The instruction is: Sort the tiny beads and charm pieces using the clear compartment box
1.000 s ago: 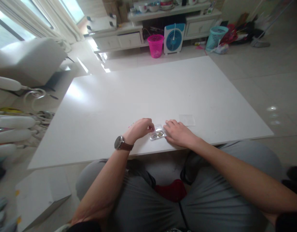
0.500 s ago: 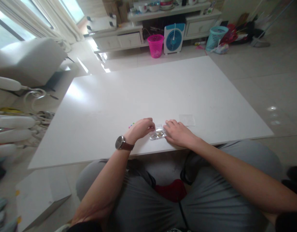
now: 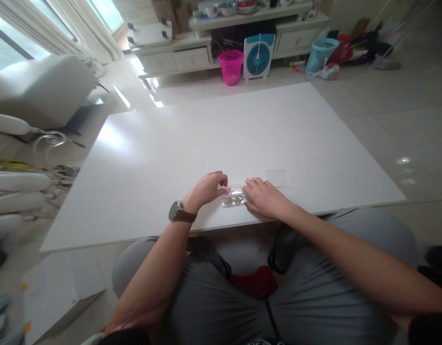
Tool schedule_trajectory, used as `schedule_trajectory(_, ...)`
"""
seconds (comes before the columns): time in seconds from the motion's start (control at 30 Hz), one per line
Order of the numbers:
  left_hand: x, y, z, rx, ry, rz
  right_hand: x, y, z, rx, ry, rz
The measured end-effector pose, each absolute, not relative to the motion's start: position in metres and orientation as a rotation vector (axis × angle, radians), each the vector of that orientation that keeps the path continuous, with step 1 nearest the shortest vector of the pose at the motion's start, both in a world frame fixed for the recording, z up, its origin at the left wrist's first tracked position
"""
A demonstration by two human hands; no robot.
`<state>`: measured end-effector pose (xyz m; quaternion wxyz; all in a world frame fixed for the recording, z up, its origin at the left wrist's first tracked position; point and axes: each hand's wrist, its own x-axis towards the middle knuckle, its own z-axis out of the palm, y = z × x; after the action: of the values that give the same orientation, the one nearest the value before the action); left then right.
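A small clear plastic box point(image 3: 233, 197) with metallic round pieces inside lies near the front edge of the white table point(image 3: 206, 139). My left hand point(image 3: 206, 188), with a brown-strapped watch on its wrist, hovers at the box's left side with its fingers pinched together; a tiny orange-coloured thing shows at the fingertips. My right hand point(image 3: 264, 197) rests flat on the table against the box's right side, fingers stretched toward it. A clear flat lid point(image 3: 277, 178) lies just behind the right hand.
A pink basket point(image 3: 231, 66), a blue fan point(image 3: 257, 56) and a teal basket point(image 3: 319, 55) stand on the floor past the table's far edge, before a white cabinet point(image 3: 192, 52). A white chair point(image 3: 41, 88) is far left.
My left hand has lifted slightly and moved up and right over the box's left corner, a small orange bit now showing at its fingertips. The right hand has stayed put.
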<state>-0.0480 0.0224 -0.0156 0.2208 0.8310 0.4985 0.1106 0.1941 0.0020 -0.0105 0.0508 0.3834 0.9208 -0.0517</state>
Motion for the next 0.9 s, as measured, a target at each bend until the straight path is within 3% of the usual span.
schedule_trajectory(0.9, -0.0435, 0.0219, -0.0204, 2.291, 1.388, 0.33, 0.1935, 0.0014, -0.0117, 1.171, 2.795, -0.147)
